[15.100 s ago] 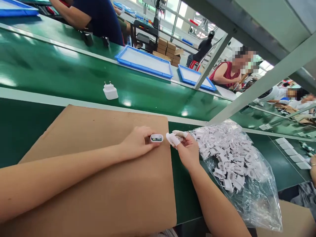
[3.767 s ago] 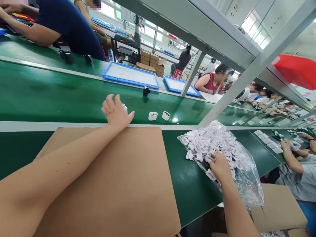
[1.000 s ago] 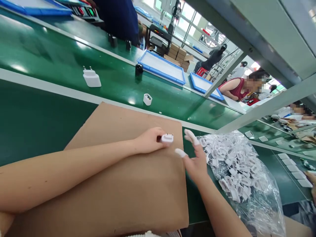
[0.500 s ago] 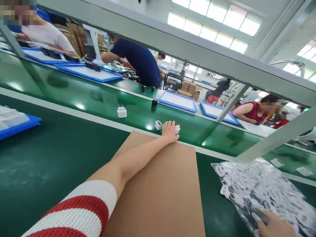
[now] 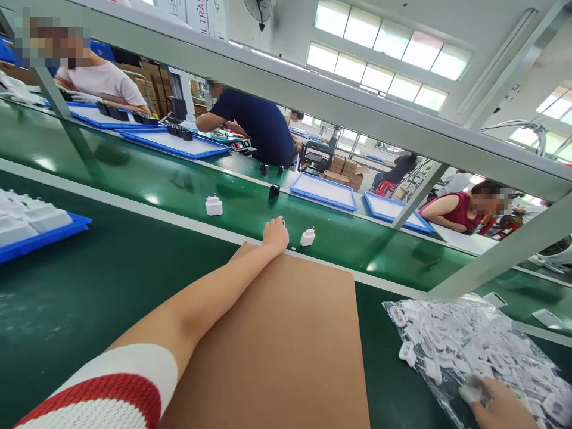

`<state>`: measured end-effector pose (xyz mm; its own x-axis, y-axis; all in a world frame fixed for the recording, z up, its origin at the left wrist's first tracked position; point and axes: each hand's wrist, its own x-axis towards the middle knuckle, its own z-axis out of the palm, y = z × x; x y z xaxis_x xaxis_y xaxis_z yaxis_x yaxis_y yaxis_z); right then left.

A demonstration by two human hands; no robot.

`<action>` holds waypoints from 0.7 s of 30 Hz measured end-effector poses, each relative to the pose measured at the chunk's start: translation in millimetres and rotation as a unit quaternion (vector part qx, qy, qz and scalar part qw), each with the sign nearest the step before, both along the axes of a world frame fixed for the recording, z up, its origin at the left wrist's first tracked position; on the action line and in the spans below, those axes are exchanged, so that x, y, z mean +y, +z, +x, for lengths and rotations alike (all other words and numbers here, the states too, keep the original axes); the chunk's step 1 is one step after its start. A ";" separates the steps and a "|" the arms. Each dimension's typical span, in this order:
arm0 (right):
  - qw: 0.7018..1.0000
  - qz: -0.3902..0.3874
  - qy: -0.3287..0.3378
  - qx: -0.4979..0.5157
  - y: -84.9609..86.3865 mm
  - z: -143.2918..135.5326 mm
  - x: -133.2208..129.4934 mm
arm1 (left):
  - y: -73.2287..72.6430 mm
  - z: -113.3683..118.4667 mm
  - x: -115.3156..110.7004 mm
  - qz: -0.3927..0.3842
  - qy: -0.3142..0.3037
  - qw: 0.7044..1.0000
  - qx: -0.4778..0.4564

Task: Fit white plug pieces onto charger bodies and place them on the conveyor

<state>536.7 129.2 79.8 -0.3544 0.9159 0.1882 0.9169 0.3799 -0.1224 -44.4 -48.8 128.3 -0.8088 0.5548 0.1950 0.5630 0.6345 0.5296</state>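
Note:
My left hand (image 5: 276,236) reaches over the cardboard sheet (image 5: 286,333) to the green belt. Its fingers are curled round a white charger that they almost wholly hide. Just right of this hand, another white charger (image 5: 308,237) stands with its pins up. A third white charger (image 5: 214,205) is further left on the belt. At the lower right, my right hand (image 5: 503,402), with covered fingertips, is closed at the near edge of a clear plastic bag (image 5: 482,339) of small white plastic parts. What its fingers pinch cannot be made out.
A blue tray (image 5: 49,238) of white chargers stands at left. A black charger (image 5: 274,190) and blue-framed trays (image 5: 322,192) lie beyond. A slanting metal post (image 5: 487,262) and a long overhead beam (image 5: 313,86) cross the view. Several people work across the belt.
My left hand has moved left from one white charger to another and closed round it, uncovering the first. My right hand stays by the bag. The view has shifted slightly.

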 end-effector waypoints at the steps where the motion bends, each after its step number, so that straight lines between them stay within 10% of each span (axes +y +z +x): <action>1: 1.000 -0.013 0.007 0.004 7.1 -6.3 -7.5 | 2.3 9.9 -4.4 0.008 -0.025 1.000 0.011; 10: 0.982 0.133 0.000 -0.135 89.5 -79.2 -93.8 | -10.2 120.4 -69.8 0.043 -0.473 0.880 0.028; 16: 0.986 0.071 0.043 -0.143 104.4 -111.1 -95.6 | -35.5 131.8 -70.6 0.057 -0.494 0.866 -0.054; 21: 0.971 -0.092 0.159 0.154 98.2 -132.7 -105.9 | -50.7 125.4 -64.4 0.113 -0.436 0.882 -0.136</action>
